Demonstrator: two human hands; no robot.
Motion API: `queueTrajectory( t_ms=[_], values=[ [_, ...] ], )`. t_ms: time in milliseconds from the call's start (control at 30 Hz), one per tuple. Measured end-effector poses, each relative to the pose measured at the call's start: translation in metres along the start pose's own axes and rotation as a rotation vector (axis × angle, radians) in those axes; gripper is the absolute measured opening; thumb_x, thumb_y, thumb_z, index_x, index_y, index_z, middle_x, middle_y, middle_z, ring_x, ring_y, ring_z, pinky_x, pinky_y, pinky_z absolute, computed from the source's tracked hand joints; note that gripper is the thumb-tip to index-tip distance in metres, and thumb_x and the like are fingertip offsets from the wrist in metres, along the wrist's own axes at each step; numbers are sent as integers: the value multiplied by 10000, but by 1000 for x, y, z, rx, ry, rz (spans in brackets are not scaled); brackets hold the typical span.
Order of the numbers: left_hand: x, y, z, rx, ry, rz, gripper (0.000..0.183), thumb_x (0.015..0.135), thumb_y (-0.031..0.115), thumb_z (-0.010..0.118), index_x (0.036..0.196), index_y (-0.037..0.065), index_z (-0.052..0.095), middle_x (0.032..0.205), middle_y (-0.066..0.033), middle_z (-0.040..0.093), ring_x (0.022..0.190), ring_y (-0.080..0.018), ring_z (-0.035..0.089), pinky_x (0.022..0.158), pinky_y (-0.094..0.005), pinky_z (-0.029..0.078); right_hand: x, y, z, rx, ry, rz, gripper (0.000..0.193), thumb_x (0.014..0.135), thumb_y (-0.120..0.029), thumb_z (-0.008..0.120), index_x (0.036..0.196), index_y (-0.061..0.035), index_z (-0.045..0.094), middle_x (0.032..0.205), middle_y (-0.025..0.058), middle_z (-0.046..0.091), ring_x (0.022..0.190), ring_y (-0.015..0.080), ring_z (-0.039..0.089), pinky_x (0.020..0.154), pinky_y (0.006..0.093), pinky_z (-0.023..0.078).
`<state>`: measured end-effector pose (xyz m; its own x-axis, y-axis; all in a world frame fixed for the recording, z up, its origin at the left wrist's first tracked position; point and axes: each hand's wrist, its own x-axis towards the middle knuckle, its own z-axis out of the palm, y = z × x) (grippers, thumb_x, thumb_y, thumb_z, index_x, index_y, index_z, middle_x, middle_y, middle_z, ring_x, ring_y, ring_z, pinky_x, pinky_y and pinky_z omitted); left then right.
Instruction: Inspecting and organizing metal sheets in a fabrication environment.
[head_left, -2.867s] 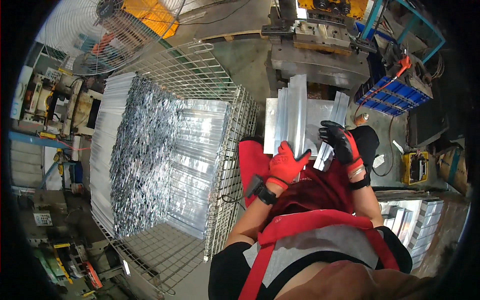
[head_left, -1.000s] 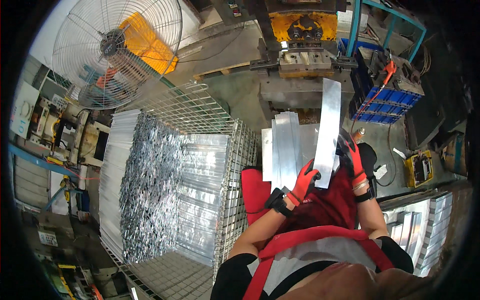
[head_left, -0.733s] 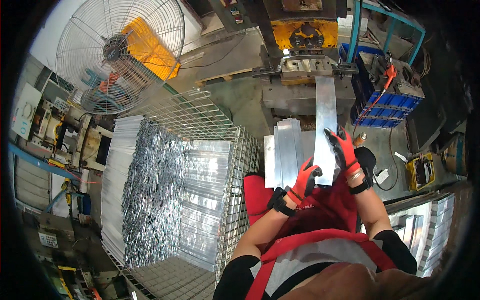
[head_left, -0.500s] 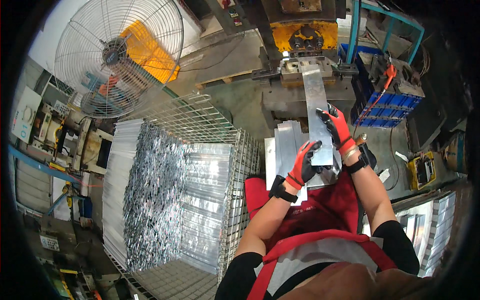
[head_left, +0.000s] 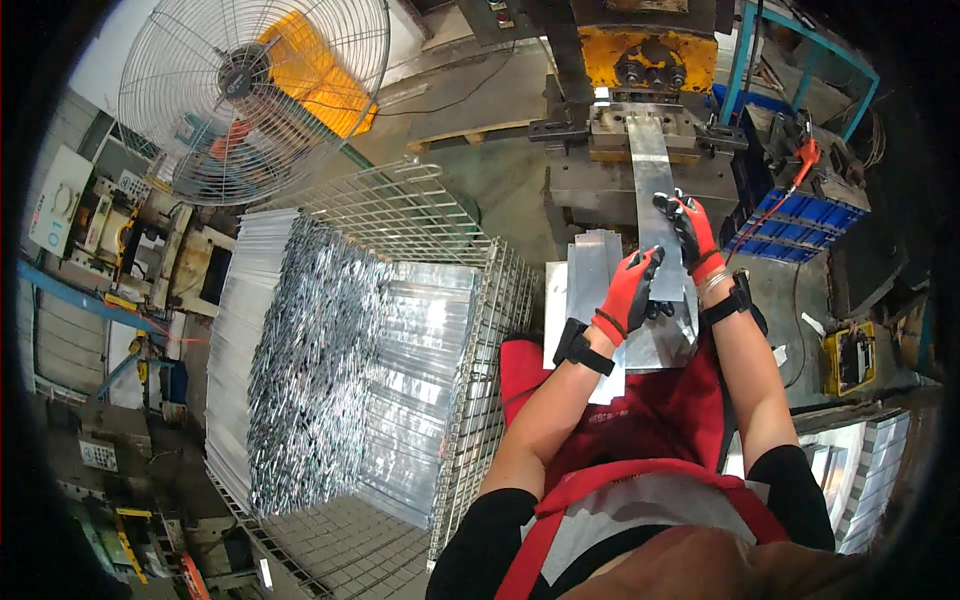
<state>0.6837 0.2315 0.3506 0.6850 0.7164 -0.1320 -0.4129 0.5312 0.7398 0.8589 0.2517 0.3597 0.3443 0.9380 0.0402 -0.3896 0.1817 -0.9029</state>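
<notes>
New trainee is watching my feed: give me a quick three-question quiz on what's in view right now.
1. True or false: both gloved hands grip one metal strip.
2. The strip's far end rests on: A) the fan, B) the press bed, C) the wire cage.
3. What fills the wire cage on the person's left?

Key:
1. True: left hand and right hand both hold it.
2. B.
3. Stacked metal pieces.

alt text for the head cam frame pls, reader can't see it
Both red-gloved hands, left hand and right hand, hold a long metal strip reaching into a yellow press. More strips are stacked beside it; a wire cage of metal parts stands left.
</notes>
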Motion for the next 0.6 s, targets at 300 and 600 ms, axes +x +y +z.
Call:
queueTrajectory(
  t_ms=[300, 600],
  values=[
    [8, -7, -6, 52, 31, 6, 175, 916, 246, 514, 951, 87, 580, 815, 16, 543, 707, -103, 554, 550, -298, 524, 0, 0, 4, -124, -2, -24, 205, 866, -190, 564, 967, -34, 650, 870, -11, 624, 820, 92, 569, 763, 253, 454],
    [14, -13, -9, 104, 28, 77, 160, 909, 253, 522, 928, 100, 565, 794, 20, 546, 694, -128, 581, 474, -319, 532, -1, -4, 14, -22, 6, -107, 119, 857, -132, 586, 880, -39, 655, 832, -17, 641, 754, 73, 576, 698, 214, 453]
  ],
)
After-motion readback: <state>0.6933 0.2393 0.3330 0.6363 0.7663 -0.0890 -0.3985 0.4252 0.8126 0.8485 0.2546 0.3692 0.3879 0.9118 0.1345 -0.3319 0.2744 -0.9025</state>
